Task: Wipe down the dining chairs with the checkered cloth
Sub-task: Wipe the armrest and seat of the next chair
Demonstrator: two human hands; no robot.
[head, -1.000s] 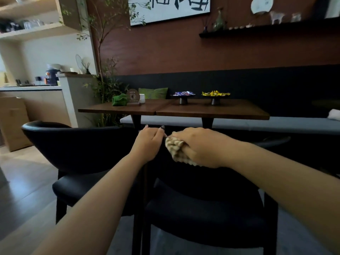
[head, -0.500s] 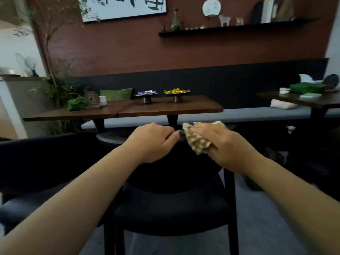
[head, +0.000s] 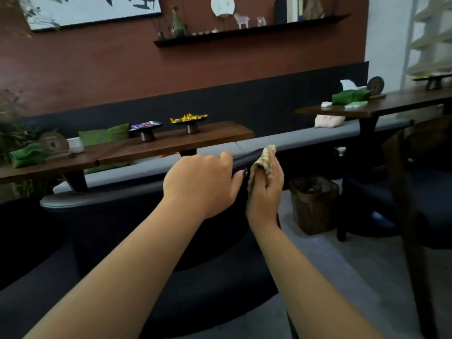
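Head view, chair: I see the dark dining chair (head: 117,216) near centre, its curved backrest rail running left to right.
Left hand: my left hand (head: 203,184) curls over that rail, gripping it.
Right hand: my right hand (head: 266,189) clutches the checkered cloth (head: 265,160) against the rail's right end.
Far left: wooden table (head: 171,143).

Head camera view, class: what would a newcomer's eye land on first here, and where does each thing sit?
First come the two bare hands at centre: the left hand grips the top rail of the dark upholstered dining chair, while the right hand holds the beige checkered cloth against that rail. Behind, on the long brown wooden table, a small pedestal dish of bright yellow sweets stands out.
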